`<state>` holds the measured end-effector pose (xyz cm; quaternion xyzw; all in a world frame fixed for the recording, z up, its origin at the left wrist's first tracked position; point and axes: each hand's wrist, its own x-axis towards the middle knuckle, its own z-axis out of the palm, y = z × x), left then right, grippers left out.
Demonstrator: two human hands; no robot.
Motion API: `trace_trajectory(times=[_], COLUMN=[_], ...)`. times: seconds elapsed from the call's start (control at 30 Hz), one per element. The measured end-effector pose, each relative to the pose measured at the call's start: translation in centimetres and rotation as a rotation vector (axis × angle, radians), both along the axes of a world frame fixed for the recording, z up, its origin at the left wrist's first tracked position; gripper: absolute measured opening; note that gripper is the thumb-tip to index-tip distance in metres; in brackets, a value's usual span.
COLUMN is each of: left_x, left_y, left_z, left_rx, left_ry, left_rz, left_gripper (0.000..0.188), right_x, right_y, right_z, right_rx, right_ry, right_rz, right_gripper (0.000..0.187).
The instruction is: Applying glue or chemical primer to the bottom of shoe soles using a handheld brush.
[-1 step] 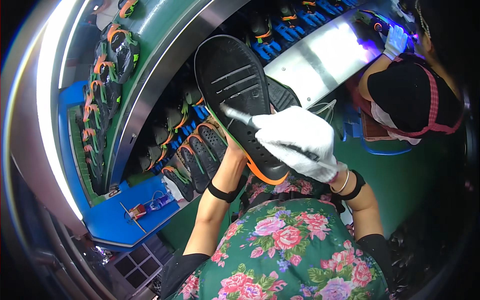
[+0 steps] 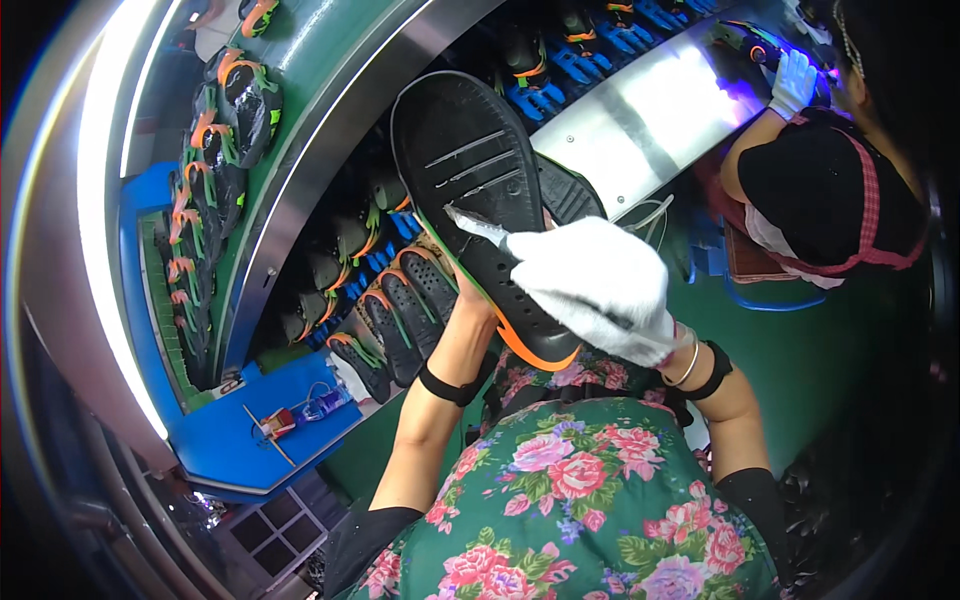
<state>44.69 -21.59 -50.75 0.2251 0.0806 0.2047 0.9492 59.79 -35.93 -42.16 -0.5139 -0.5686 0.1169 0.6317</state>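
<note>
In the head view, the left hand (image 2: 472,292) gripped a black shoe (image 2: 460,140) from beneath, its fingers mostly hidden behind it. The shoe was held up in front of the person's chest, its grooved, perforated face toward the camera and its orange-edged end nearest the body. The right hand (image 2: 597,287), in a white glove, was closed around a slim, pale-ended tool (image 2: 480,228), whose tip reached over the shoe between grooves and holes; whether it touched, I could not tell. Another dark shoe (image 2: 568,192) showed just behind the first. More shoes (image 2: 397,308) stood in a row beyond the left forearm, near a blue bench (image 2: 215,440) carrying a small red box (image 2: 280,423).
</note>
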Motion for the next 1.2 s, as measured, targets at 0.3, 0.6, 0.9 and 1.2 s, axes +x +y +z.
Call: trace_trajectory(times=[0.3, 0.6, 0.9, 1.2], left_x=[0.9, 1.5, 2.0, 2.7], left_y=[-0.6, 0.5, 0.8, 0.7], left_z=[1.8, 3.2, 2.3, 3.9], left_rx=[-0.051, 0.124, 0.167, 0.091], left_ry=[0.011, -0.120, -0.176, -0.077], left_rz=[0.122, -0.109, -0.035, 0.080], left_gripper=[0.070, 0.058, 0.059, 0.110], right_x=[0.0, -1.1, -1.2, -1.2], right_y=[0.1, -1.2, -2.9, -3.3], right_z=[-0.5, -1.3, -1.2, -1.1], right_rx=[0.067, 0.004, -0.085, -0.027], right_ry=[-0.012, 0.160, 0.171, -0.011], right_rz=[0.018, 0.119, 0.187, 0.087], right_gripper=[0.029, 0.032, 0.028, 0.027])
